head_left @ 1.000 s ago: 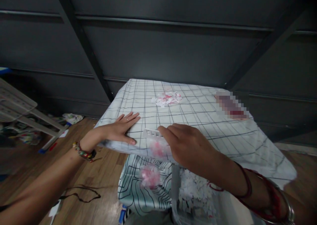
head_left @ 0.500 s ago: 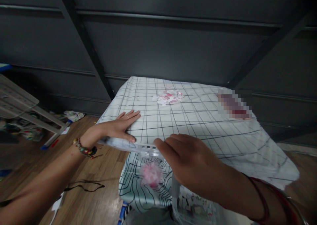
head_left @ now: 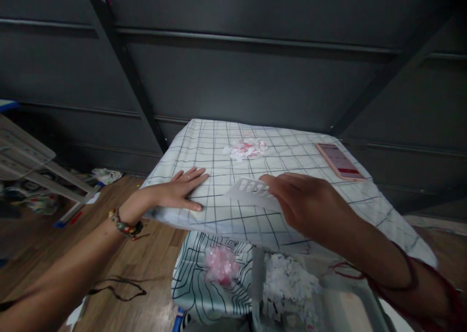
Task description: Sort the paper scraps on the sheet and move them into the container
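Note:
My left hand (head_left: 180, 193) lies flat on the white checked tablecloth (head_left: 215, 220), fingers spread, near the left front of the table. In my right hand (head_left: 306, 198) is a flat white plastic piece (head_left: 251, 191) with a row of slots, pinched at its right end and tilted just over the cloth. Whether its lower edge touches the cloth I cannot tell. Beyond both hands sits a small heap of white and pink paper scraps (head_left: 248, 149).
A phone (head_left: 339, 161) lies at the table's right. Below the front edge are a crumpled pink clear-plastic bundle (head_left: 221, 265) on a patterned green cloth (head_left: 193, 278) and a clear container (head_left: 258, 283) of paper scraps. A dark panelled wall (head_left: 233, 79) stands behind.
My right hand has lifted the white slotted piece from the table's front edge and brought it over the tabletop, farther from me. My left hand has stayed flat on the cloth.

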{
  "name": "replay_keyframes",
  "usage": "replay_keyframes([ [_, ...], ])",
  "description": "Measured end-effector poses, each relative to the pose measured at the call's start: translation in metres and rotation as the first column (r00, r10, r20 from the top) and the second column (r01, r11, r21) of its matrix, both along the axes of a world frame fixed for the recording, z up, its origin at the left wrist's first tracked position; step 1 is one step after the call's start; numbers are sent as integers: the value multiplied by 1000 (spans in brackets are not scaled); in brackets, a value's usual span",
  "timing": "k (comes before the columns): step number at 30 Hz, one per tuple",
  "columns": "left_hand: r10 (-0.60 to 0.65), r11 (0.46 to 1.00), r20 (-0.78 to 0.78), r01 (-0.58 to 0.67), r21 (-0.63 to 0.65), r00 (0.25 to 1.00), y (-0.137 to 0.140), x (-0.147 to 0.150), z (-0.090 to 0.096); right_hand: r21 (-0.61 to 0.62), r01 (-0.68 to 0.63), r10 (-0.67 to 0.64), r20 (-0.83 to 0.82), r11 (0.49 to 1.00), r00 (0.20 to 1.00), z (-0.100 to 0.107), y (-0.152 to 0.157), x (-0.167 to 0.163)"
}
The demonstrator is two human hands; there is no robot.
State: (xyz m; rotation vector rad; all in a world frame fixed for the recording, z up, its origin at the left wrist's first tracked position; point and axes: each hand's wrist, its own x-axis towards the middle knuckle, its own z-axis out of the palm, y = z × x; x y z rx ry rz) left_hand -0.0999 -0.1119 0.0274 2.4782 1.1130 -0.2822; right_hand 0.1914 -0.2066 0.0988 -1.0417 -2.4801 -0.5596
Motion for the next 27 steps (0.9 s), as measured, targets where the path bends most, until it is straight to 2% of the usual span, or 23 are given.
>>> replay_keyframes([
  [4, 23, 1000, 14, -23, 7, 1000, 9, 13, 8, 21, 196, -196, 13, 980, 981, -3, 35, 34],
  [6, 27, 999, 20, -27, 35, 999, 17, 24, 13, -8, 305, -305, 29, 952, 952, -3, 55, 51],
  [9, 42, 997, 41, -45, 70, 998, 35, 46, 17, -112, 409, -405, 58, 905, 912, -1, 81, 69],
  [13, 158, 980, 18, -159, 117, 987, 62, 76, 17, -135, 429, -425, 63, 893, 903, -4, 105, 81],
  [17, 306, 938, 12, -304, 165, 952, 90, 95, 9, -186, 410, -403, 79, 893, 912, -9, 121, 90],
  [21, 422, 892, -20, -411, 189, 907, 110, 98, -5, -222, 394, -388, 74, 892, 919, -10, 128, 101],
  [27, 452, 877, -44, -435, 203, 891, 116, 98, -15, -186, 384, -384, 38, 904, 923, -3, 138, 97],
])
